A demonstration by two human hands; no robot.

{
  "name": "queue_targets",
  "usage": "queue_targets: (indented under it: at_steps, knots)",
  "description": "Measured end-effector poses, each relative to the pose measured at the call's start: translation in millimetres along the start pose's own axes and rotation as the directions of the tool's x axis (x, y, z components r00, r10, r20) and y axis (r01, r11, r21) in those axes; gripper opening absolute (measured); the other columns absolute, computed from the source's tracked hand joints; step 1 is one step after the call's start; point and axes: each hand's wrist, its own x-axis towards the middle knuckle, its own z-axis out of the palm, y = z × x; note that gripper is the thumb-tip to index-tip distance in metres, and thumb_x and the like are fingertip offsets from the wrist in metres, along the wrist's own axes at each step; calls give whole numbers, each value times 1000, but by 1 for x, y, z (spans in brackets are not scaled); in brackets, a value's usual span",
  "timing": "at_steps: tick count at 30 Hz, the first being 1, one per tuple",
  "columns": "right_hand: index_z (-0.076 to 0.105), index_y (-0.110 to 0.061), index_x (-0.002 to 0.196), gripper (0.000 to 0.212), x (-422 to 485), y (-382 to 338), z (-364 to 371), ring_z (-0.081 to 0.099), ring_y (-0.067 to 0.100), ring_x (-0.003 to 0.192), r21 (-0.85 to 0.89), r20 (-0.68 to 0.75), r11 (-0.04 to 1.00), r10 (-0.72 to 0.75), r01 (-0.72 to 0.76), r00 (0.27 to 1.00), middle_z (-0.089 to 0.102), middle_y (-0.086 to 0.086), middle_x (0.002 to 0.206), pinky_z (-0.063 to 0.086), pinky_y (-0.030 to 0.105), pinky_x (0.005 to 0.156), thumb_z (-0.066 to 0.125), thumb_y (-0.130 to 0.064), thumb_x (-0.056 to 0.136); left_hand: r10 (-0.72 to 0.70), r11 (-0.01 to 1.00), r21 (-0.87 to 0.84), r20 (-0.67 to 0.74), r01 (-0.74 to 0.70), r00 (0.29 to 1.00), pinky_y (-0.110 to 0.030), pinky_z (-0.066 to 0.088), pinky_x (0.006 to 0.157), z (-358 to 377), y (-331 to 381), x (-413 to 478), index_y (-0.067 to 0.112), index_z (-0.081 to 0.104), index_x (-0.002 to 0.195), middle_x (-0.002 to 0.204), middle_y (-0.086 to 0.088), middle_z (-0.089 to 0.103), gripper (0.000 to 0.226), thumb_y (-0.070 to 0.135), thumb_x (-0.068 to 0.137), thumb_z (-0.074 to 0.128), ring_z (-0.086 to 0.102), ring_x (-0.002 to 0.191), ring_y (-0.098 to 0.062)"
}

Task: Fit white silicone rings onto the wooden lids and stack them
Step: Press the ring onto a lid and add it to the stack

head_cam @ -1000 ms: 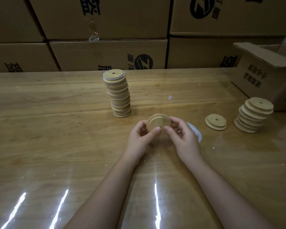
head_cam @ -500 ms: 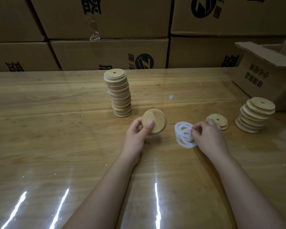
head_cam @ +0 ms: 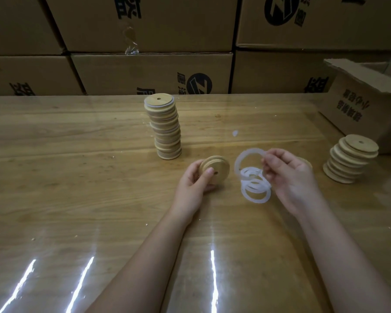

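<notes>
- Lid sits on edge in the left hand, fingers and thumb curled round its rim, just above the worktop.
- Right hand pinches one white ring by its right side, raised over the loose rings lying on the worktop.
- Ring hangs just right of the lid, apart from it and about level with it. The fit likely needs only a short leftward carry by the right hand, with the ring's opening squared to the lid's face.
- Ringed stack stands behind the lid; the bare lids are stacked well to the right.
</notes>
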Motion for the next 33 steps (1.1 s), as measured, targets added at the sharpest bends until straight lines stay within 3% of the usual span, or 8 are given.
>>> queue_targets:
  at_steps: [4,8,13,15,19,24,30,33]
  knots:
    - [76,-24,90,20,-4,13,5,56,7,66,-190,70,975,131,-115,989,71,-1,77,47,16,62,72,-25,71,37,985,168,24,-41,999,-47,49,95,1,-1,-2,16,65,108,112,-12,65,23,9,87,64,61,101,-20]
    - [74,-27,87,11,-6,23,13,63,3,70,-415,15,901,144,-125,989,73,-3,82,49,13,61,67,-19,84,30,970,239,66,-45,997,-44,55,78,1,-2,-6,32,61,110,108,0,66,33,16,83,70,64,95,-21]
    - [72,-25,81,13,-8,27,21,63,2,67,-350,-125,928,91,-129,988,70,-3,73,50,15,59,66,-15,86,48,967,246,62,-62,997,-44,53,65,3,-1,-7,37,61,89,104,-13,62,18,28,77,70,59,83,-23]
    - [71,-22,83,10,-8,28,22,61,3,64,-373,-137,920,70,-117,988,67,-4,67,51,15,60,65,-13,86,78,965,242,81,-95,994,-44,53,69,3,-3,-7,33,63,90,100,-8,66,15,20,84,68,61,86,-24]
    - [68,-18,83,7,-10,29,26,59,2,59,-405,-150,910,30,-89,988,65,-5,61,50,16,57,65,-12,86,106,968,219,75,-120,992,-25,52,69,4,-3,-6,25,66,91,88,8,69,15,16,93,55,64,83,-8]
    - [67,-21,80,8,-11,30,28,53,12,62,-482,-162,873,-7,-73,987,60,13,75,44,18,51,67,-15,85,146,952,261,69,-159,987,-29,52,70,3,-7,-5,30,65,89,85,14,69,4,26,89,63,62,78,-3]
    - [66,-24,78,11,-11,33,27,43,5,54,-649,-72,760,-113,40,991,51,-4,60,37,14,53,70,-15,83,158,951,263,33,-161,987,-31,53,68,2,-8,-2,31,63,86,83,10,67,17,15,90,62,62,75,-4]
    - [67,-21,81,10,-11,35,28,44,4,57,-678,-24,727,-166,106,986,52,-13,64,38,12,56,69,-12,83,184,940,289,23,-183,983,-41,54,72,2,-8,-4,34,62,85,84,6,67,17,17,91,60,63,78,-9]
